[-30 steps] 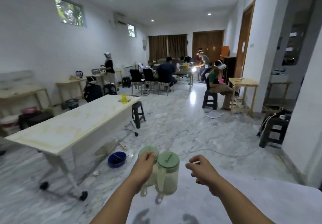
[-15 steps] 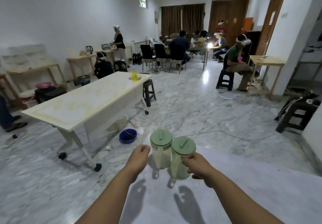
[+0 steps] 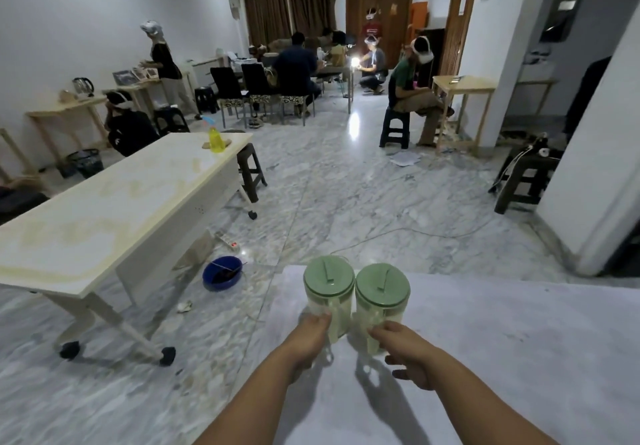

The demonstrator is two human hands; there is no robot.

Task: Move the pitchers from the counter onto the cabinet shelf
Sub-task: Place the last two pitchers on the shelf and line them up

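Two clear pitchers with pale green lids stand side by side, touching, on the white marble counter (image 3: 502, 340) near its far left corner. My left hand (image 3: 308, 340) grips the handle side of the left pitcher (image 3: 329, 285). My right hand (image 3: 405, 347) holds the handle of the right pitcher (image 3: 382, 292), with the lower fingers hanging loose. Both pitchers are upright, their bases on the counter as far as I can tell. No cabinet shelf is in view.
A long white table on wheels (image 3: 114, 202) stands to the left with a yellow spray bottle (image 3: 216, 139) on it. A blue bowl (image 3: 222, 273) and a power strip (image 3: 228, 242) lie on the floor. Several people sit farther back. A dark stool (image 3: 526, 174) stands at right.
The view has tilted down and come closer to the counter. My right hand, free a second ago, has closed on the right pitcher; my left hand has stayed at the left pitcher.
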